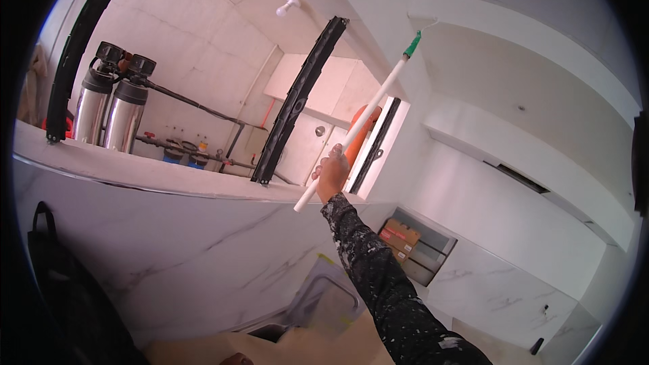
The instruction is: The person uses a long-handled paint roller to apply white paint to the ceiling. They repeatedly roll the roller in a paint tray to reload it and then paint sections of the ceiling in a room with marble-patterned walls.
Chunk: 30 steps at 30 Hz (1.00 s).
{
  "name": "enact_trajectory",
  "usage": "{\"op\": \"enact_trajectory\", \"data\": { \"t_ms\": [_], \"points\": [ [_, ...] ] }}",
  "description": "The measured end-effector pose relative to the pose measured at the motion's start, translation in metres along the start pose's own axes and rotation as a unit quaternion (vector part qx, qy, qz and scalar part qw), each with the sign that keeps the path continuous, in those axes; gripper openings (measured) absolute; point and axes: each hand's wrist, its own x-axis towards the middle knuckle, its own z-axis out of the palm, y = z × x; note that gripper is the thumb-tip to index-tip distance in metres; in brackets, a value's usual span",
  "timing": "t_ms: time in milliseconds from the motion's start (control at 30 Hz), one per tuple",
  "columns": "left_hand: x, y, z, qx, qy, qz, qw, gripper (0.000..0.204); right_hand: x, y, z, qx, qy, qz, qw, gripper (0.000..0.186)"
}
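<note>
My right hand [331,174], its sleeve black and speckled with white paint, is raised and closed around the lower part of a white pole [375,100]. The pole slants up to the right. A green handle [412,45] with a thin wire end is fixed at its top, close to the white beam under the ceiling; I cannot make out a roller sleeve on the wire. At the lower edge a small bit of skin shows, probably my left hand [236,359]; its fingers are hidden.
Black upright frames [301,101] stand on the ledge of an opening in the marble-patterned wall [203,236]. Behind them are metal filter cylinders [126,111], pipes and a bulb [287,5]. Cardboard boxes [400,235] sit in a niche; a dark bag [67,284] hangs at left.
</note>
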Motion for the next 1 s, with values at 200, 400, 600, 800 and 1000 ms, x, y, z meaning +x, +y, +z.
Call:
{"op": "enact_trajectory", "data": {
  "t_ms": [200,400,600,800,1000],
  "points": [
    [-0.006,0.016,-0.006,0.118,0.004,0.013,0.993,0.03,0.009,-0.014,0.017,0.012,-0.018,-0.029,0.999,0.038],
    [0.0,0.013,-0.005,0.093,-0.003,0.0,0.996,0.029,0.077,-0.077,0.043,-0.025,-0.054,-0.087,0.994,0.04],
    [-0.006,0.018,-0.009,0.12,0.01,0.015,0.993,0.029,0.105,-0.154,0.055,-0.055,-0.052,-0.067,0.995,0.036],
    [0.001,-0.005,0.006,0.058,0.014,0.017,0.998,0.029,0.101,-0.155,0.057,-0.078,-0.037,-0.005,0.996,0.036],
    [0.009,-0.027,0.016,-0.019,0.012,0.041,0.999,0.027,0.11,-0.144,0.049,-0.057,-0.061,-0.1,0.991,0.039]
  ]
}}
